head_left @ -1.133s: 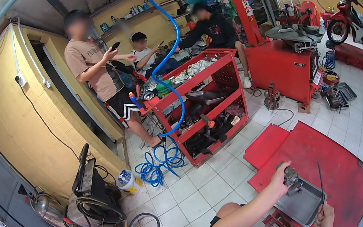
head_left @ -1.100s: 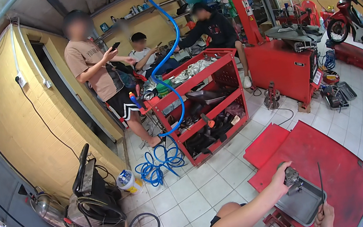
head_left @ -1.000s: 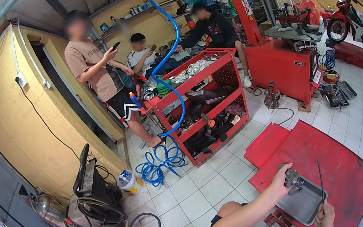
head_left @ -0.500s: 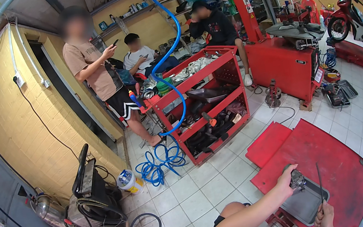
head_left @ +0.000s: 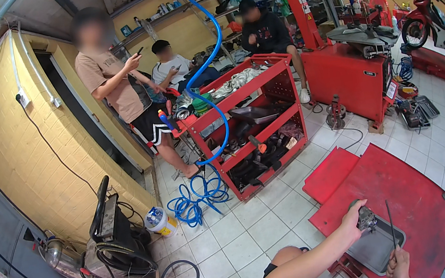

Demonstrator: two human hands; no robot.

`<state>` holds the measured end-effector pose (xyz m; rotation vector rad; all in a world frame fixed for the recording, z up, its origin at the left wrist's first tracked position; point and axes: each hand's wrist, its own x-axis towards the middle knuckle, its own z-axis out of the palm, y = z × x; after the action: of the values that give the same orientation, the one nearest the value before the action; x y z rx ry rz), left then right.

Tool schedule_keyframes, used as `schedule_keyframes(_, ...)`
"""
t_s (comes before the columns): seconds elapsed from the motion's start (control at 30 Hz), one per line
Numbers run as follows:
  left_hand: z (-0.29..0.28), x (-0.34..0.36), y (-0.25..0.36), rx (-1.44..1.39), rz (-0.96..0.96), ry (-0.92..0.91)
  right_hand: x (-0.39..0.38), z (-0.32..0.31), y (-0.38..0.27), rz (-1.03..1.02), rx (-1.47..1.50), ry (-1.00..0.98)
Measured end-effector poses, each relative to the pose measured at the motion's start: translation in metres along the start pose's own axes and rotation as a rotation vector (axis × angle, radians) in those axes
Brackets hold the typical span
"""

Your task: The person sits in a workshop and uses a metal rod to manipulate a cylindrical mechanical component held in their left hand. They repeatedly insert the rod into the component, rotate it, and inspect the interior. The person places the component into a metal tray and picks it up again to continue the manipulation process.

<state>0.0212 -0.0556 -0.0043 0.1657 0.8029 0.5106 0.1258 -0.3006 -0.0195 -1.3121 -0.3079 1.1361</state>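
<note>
My left hand (head_left: 353, 217) is closed around a small grey metal part (head_left: 367, 220), which looks like a carburetor. It holds the part over the far left end of a shallow grey metal tray (head_left: 363, 253). My right hand (head_left: 397, 267) is closed at the tray's near right corner. From this fist a long thin dark rod-like tool (head_left: 392, 223) stands up. Its tip points away from me, and the fingers hide its lower end. The tray rests on a red metal platform (head_left: 416, 187).
Ahead stands a red tool cart (head_left: 250, 149) with rags and tools. A blue air hose (head_left: 214, 61) hangs down, with coils on the tiled floor. A black machine (head_left: 113, 238) and white bucket (head_left: 160, 223) are left. Red equipment (head_left: 341, 79) stands beyond; three people are behind the cart.
The seated person in the dark top has lowered a hand from the head. My two hands, the metal part and the rod have barely moved.
</note>
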Motion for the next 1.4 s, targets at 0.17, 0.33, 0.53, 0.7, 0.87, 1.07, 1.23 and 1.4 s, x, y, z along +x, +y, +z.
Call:
schedule_keyframes(0.17,-0.016,0.015,0.002,0.029,-0.052,-0.046,0.002,-0.001,0.005,0.008,-0.004,-0.009)
schedule_keyframes(0.33,-0.022,0.021,0.002,0.012,-0.049,-0.086,0.002,-0.001,0.006,-0.005,-0.031,-0.001)
schedule_keyframes(0.53,-0.02,0.015,0.003,0.013,-0.042,-0.075,0.003,-0.006,0.011,-0.018,-0.037,-0.042)
schedule_keyframes(0.7,0.0,-0.009,0.004,-0.026,0.002,0.001,0.019,-0.021,0.023,-0.078,-0.079,-0.103)
schedule_keyframes(0.87,0.0,-0.012,0.007,-0.006,0.017,0.016,0.022,-0.023,0.025,-0.089,-0.104,-0.114)
schedule_keyframes(1.07,-0.006,-0.006,0.007,-0.006,0.003,0.021,0.02,-0.016,0.022,-0.11,-0.115,-0.112)
schedule_keyframes(1.23,-0.01,0.0,0.005,-0.012,0.006,0.002,0.019,-0.016,0.022,-0.141,-0.119,-0.128)
schedule_keyframes(1.4,-0.003,-0.01,0.006,0.019,0.001,0.013,0.017,-0.016,0.02,-0.15,-0.131,-0.122)
